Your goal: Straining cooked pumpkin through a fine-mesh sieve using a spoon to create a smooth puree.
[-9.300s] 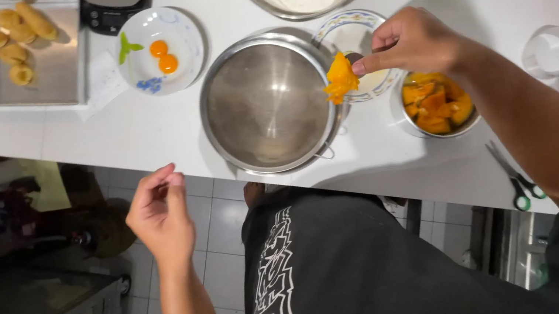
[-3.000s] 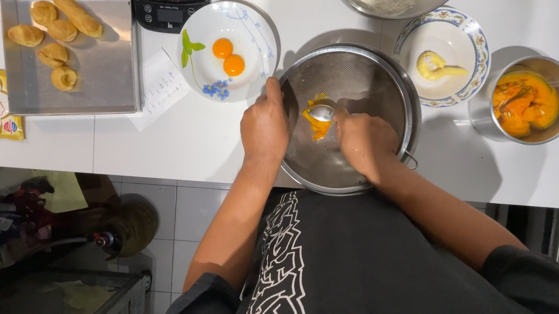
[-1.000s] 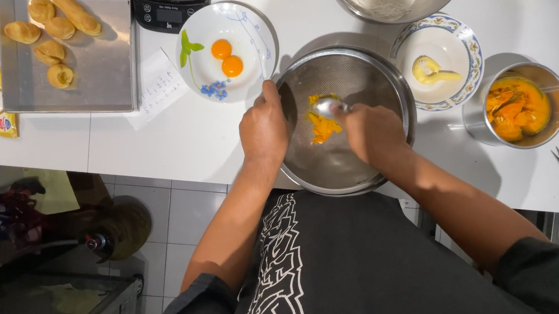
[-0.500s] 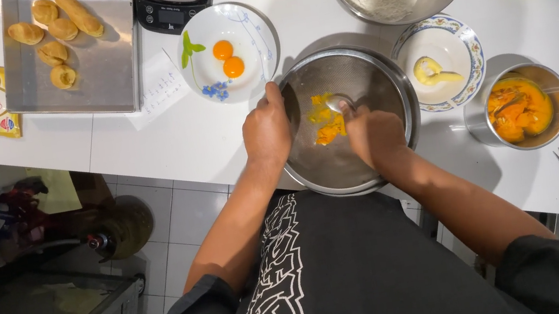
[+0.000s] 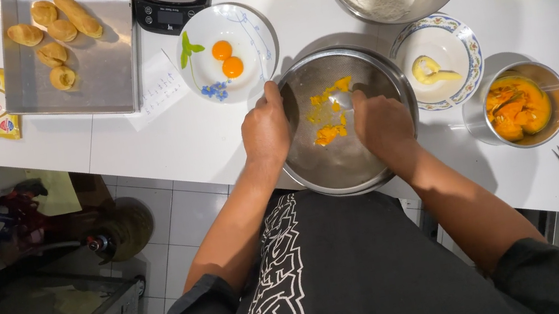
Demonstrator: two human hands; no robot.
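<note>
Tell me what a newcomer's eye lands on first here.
The orange mash in the steel sieve bowl at the counter's front edge, the left hand gripping its rim and the right hand pressing a spoon in. Behind, two yolks sit on a white plate.

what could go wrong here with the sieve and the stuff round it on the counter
The sieve overhangs the counter edge; the left hand only grips its rim while the right hand presses orange pulp with a spoon, so a hard push might tip it. The plate with two yolks sits right beside the left hand and could be knocked.
</note>
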